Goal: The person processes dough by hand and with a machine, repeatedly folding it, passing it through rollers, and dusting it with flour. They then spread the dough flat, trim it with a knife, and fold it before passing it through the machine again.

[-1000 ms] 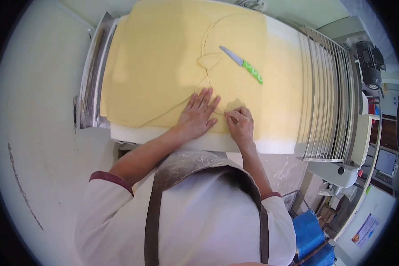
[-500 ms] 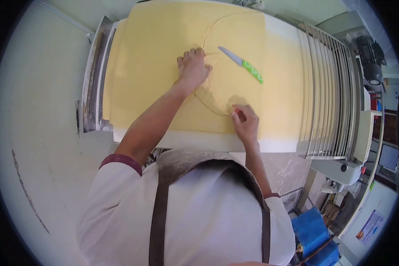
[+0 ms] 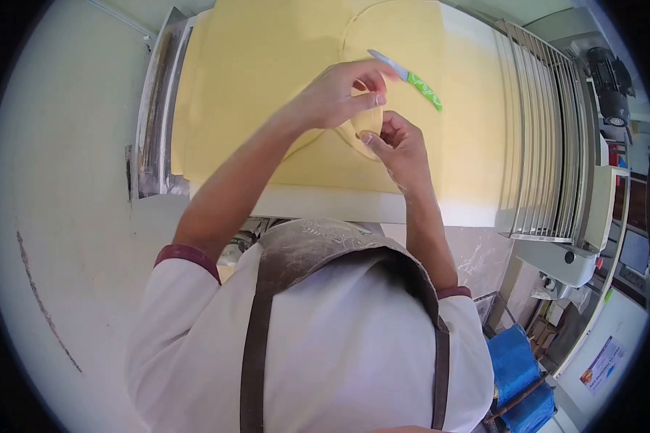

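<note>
A broad pale-yellow sheet of dough (image 3: 245, 86) lies flat, with curved cut lines in it. Above it, a small piece of dough (image 3: 369, 121) is raised between my two hands. My left hand (image 3: 339, 94) has its thumb and curled fingers closed around the piece's upper end. Lower down and to the right, my right hand (image 3: 404, 150) pinches the same piece, thumb on the near side. Just beyond my left fingertips, a small knife with a green patterned handle (image 3: 425, 91) rests on the sheet, its blade partly behind those fingers.
The sheet lies on a white work surface (image 3: 318, 202). To the right stands a wire grate (image 3: 545, 137), with a dark motor (image 3: 608, 86) past it. A metal edge piece (image 3: 159, 108) borders the left end, beside a pale wall. A blue cloth or bag (image 3: 516, 372) sits low at right.
Both hands have come together from separate spots on the sheet, the right moving up and the left shifting right. A piece of dough has been lifted off the sheet. The view has shifted slightly.
</note>
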A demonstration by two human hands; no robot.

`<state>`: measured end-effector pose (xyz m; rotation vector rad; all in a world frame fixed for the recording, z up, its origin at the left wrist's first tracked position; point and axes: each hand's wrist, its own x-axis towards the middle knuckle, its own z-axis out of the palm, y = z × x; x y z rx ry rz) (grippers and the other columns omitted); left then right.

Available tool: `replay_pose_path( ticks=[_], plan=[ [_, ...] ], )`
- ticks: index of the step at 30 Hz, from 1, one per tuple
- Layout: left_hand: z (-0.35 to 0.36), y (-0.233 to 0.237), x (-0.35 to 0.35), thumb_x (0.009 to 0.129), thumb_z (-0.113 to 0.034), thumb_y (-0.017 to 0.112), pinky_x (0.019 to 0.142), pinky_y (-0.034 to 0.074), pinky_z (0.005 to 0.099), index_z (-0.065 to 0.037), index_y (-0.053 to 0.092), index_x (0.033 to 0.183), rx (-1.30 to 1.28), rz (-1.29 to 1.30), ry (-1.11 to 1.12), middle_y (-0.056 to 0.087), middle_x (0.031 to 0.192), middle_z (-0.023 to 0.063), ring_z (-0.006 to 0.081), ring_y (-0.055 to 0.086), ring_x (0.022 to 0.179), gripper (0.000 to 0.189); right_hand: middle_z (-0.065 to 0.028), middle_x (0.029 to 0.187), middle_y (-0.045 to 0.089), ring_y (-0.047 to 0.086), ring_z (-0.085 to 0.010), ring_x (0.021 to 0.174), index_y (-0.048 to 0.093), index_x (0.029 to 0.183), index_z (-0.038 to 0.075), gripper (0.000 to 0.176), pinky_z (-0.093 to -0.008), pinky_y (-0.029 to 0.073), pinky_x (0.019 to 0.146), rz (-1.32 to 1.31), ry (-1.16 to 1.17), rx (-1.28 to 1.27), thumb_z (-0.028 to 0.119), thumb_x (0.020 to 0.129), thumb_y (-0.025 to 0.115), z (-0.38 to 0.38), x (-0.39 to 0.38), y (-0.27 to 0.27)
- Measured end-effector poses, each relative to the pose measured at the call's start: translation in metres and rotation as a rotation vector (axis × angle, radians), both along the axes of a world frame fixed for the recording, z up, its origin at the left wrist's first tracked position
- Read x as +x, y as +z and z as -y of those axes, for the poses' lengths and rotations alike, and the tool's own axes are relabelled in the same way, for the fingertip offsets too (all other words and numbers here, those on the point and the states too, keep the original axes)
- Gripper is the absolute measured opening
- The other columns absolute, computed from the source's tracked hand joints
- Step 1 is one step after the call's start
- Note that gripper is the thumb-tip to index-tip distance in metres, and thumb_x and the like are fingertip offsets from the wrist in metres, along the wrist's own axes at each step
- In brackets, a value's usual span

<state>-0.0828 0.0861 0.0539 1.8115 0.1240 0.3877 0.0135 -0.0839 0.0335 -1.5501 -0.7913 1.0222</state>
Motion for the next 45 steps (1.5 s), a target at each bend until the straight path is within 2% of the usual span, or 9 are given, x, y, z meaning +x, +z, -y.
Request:
replay_pose_path(
  ticks=[3,11,17,29,32,35,38,41,45],
  plan=[
    [0.028,-0.026,-0.032,0.093,-0.023,0.057,0.085,0.049,0.0331,-0.004,0.060,0.114,-0.788,-0.229,0.221,0.058,0.117,0.0066,0.0171,0.059,0.097,0.029,-0.0060,0.091,0.067,0.061,-0.0116,0.080,0.058,0.111,0.002,0.033,-0.0269,0.049,0.071,-0.392,-0.138,0.092,0.004,0.081,0.070,-0.003,-0.029,-0.013],
    [0.047,-0.057,-0.087,0.091,-0.023,0.060,0.065,0.051,0.0279,0.000,0.061,0.107,-0.252,-0.654,0.223,0.065,0.087,0.0045,0.0121,0.062,0.077,0.028,-0.0066,0.089,0.066,0.063,-0.0126,0.080,0.061,0.104,0.001,0.021,-0.0275,0.052,0.074,-0.191,-0.230,-0.077,0.007,0.084,0.065,0.019,-0.051,-0.060],
    [0.041,-0.061,-0.073,0.083,-0.020,0.065,0.056,0.047,0.0341,-0.001,0.059,0.094,0.174,-0.597,0.402,0.064,0.067,0.0101,0.0205,0.061,0.060,0.023,-0.0138,0.083,0.069,0.069,-0.0230,0.076,0.064,0.096,0.001,0.016,-0.0339,0.054,0.070,0.350,-0.135,-0.240,0.008,0.082,0.065,-0.002,-0.046,-0.054],
    [0.040,-0.061,-0.057,0.079,-0.038,0.067,0.060,0.049,0.0438,-0.007,0.057,0.086,0.534,-0.754,0.468,0.062,0.064,0.0108,0.0318,0.064,0.063,0.033,-0.0127,0.082,0.064,0.064,-0.0295,0.076,0.066,0.092,0.004,0.013,-0.0402,0.051,0.067,0.705,-0.085,-0.191,0.010,0.080,0.066,-0.010,-0.039,-0.058],
    [0.038,-0.049,-0.057,0.080,-0.033,0.068,0.066,0.049,0.0425,-0.008,0.059,0.089,0.465,-0.851,0.439,0.064,0.078,0.0111,0.0300,0.064,0.073,0.028,-0.0090,0.080,0.062,0.065,-0.0237,0.073,0.068,0.091,0.005,0.012,-0.0342,0.051,0.064,0.843,-0.108,-0.079,0.008,0.079,0.069,-0.011,-0.040,-0.056],
    [0.044,-0.068,-0.083,0.079,-0.024,0.069,0.074,0.048,0.0419,-0.009,0.061,0.100,0.492,-0.436,0.495,0.061,0.095,0.0101,0.0286,0.061,0.089,0.027,-0.0077,0.078,0.061,0.063,-0.0233,0.075,0.070,0.088,0.006,0.010,-0.0344,0.050,0.065,0.967,-0.060,-0.035,0.009,0.079,0.069,-0.014,-0.040,-0.058],
    [0.039,-0.081,-0.107,0.078,-0.018,0.071,0.084,0.045,0.0422,-0.010,0.061,0.112,0.589,-0.403,0.391,0.056,0.104,0.0089,0.0288,0.055,0.100,0.037,-0.0074,0.079,0.061,0.061,-0.0241,0.076,0.071,0.088,0.007,0.009,-0.0348,0.049,0.065,0.926,-0.063,-0.042,0.009,0.080,0.068,-0.013,-0.038,-0.061],
    [0.039,-0.075,-0.111,0.076,-0.017,0.072,0.089,0.043,0.0429,-0.010,0.060,0.115,0.523,-0.419,0.441,0.058,0.103,0.0088,0.0297,0.054,0.100,0.041,-0.0082,0.079,0.061,0.060,-0.0252,0.074,0.072,0.089,0.007,0.010,-0.0356,0.049,0.065,0.920,-0.065,-0.059,0.009,0.080,0.067,-0.013,-0.039,-0.060],
    [0.055,-0.079,-0.108,0.082,-0.029,0.066,0.105,0.032,0.0447,-0.010,0.047,0.132,0.630,-0.354,0.411,0.047,0.130,0.0119,0.0295,0.042,0.124,0.056,-0.0092,0.081,0.062,0.060,-0.0244,0.076,0.071,0.092,0.007,0.012,-0.0343,0.049,0.065,0.836,-0.077,-0.046,0.009,0.082,0.065,-0.009,-0.033,-0.060]
  ],
)
